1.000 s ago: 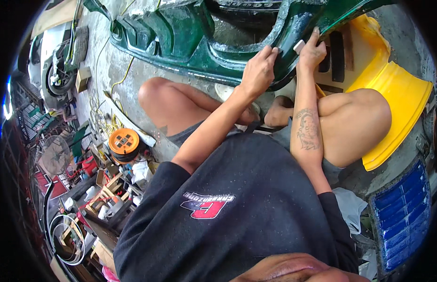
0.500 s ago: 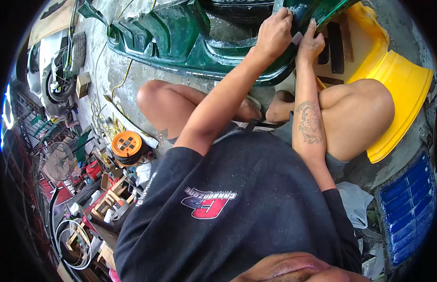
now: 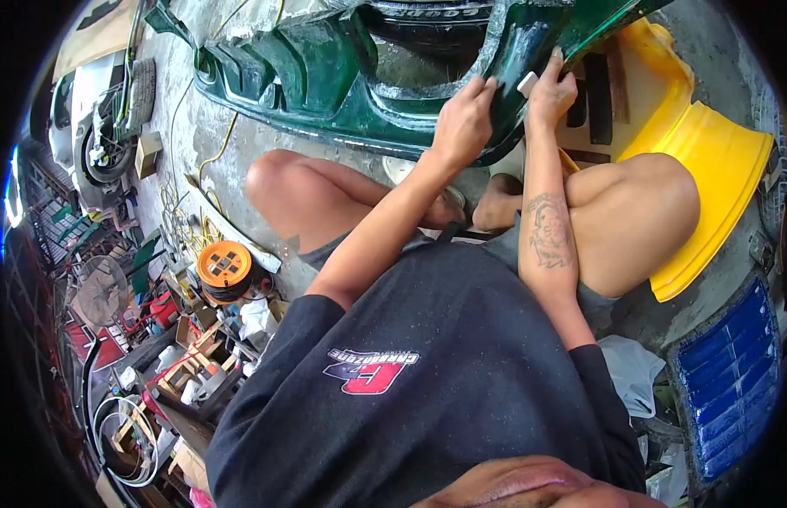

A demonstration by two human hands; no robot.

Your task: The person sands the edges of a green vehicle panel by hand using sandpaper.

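Observation:
A dark green glossy moulded panel [image 3: 325,97], shaped like a car bumper, lies before my knees with a large opening in it. My left hand [image 3: 463,123] is closed, its fingers curled at the panel's near right part; what they hold, if anything, is hidden. On the panel's right side, my right hand [image 3: 550,95] is closed with the thumb stretched up along the green surface. A small whitish flat piece [image 3: 527,84] sticks out from the left of its fingers, and seems held by them.
Right of the panel lies a big yellow moulded part [image 3: 715,186]. Below it stands a blue slatted panel [image 3: 732,381] beside a whitish plastic bag [image 3: 632,372]. At left are an orange cable reel [image 3: 225,264], yellow cords [image 3: 214,222], a fan [image 3: 101,284] and cluttered tools.
My left hand has come down and left along the panel, away from the right hand. My right hand has shifted slightly down and left, with the whitish piece beside it.

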